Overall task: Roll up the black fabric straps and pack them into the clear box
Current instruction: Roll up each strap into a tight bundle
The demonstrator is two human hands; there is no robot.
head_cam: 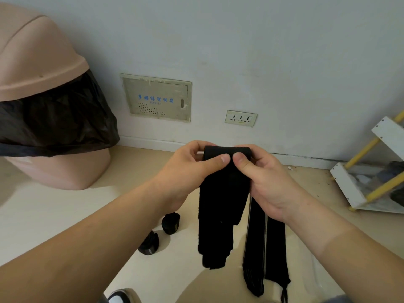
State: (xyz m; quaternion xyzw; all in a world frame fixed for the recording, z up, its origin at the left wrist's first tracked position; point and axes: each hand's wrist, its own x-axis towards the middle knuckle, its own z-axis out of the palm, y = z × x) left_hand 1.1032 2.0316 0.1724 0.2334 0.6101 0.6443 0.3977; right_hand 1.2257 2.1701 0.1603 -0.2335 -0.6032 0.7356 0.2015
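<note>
Both hands hold one black fabric strap (220, 206) up in front of me. My left hand (185, 171) pinches its folded top end with thumb and fingers, and my right hand (266, 180) pinches the same end from the other side. The rest of that strap hangs down. More black straps (262, 248) hang or lie lower right of it, partly behind my right wrist. Two rolled black straps lie on the floor, one (171, 223) under my left wrist and another (149, 242) beside it. No clear box is in view.
A pink swing-lid bin (43, 68) with a black bag stands at the left. A white and yellow rack (371, 167) stands at the right. The wall ahead carries a panel box (156, 98) and a socket (240, 118). A shoe tip (119, 297) shows at the bottom.
</note>
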